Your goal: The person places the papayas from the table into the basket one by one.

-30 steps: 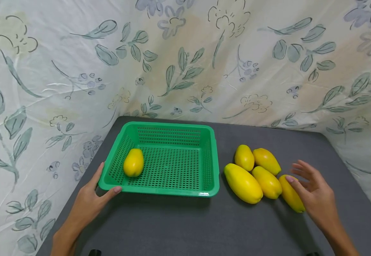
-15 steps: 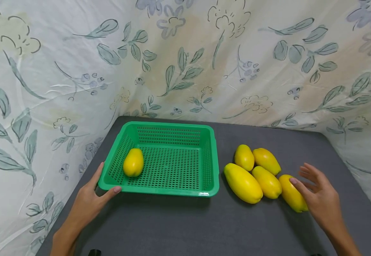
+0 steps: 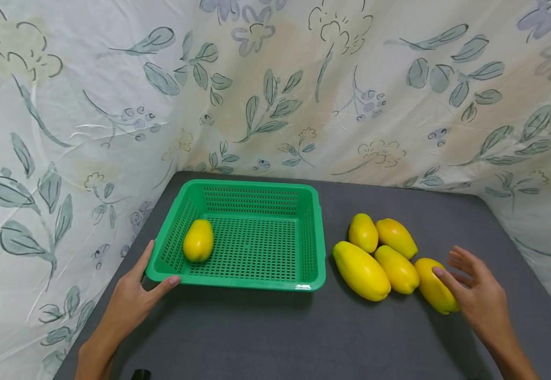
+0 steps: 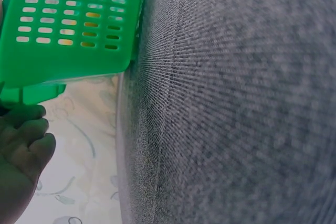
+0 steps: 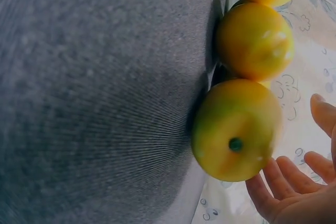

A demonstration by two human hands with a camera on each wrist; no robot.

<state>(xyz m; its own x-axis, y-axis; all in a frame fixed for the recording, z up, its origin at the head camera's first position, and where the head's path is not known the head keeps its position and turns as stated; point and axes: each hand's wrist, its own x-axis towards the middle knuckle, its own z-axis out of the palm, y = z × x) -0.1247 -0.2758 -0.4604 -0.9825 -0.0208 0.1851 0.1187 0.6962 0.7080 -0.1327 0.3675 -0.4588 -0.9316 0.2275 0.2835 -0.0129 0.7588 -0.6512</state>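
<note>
A green plastic basket (image 3: 252, 285) with slotted walls stands on the left of the table, one yellow papaya (image 3: 198, 241) lying inside near its left wall. My left hand (image 3: 130, 303) holds the basket's front left corner, thumb on the front rim and fingers along the left side. Several yellow papayas lie grouped to the right of the basket. Beside the rightmost papaya (image 3: 433, 287) is my right hand (image 3: 482, 295), its fingers spread and relaxed. In the right wrist view the thumb stands apart from that papaya (image 5: 236, 124), while the fingertips are at its edge; contact is unclear.
The dark grey table (image 3: 266, 338) bears everything. A large papaya (image 3: 361, 272) lies closest to the basket, with smaller ones behind and beside it. Floral cloth (image 3: 275, 105) hangs around the back and sides. A small black object (image 3: 141, 374) shows at the bottom edge.
My right hand has shifted slightly right and toward me, uncovering more of the rightmost papaya. The left hand, basket and fruit stay in place.
</note>
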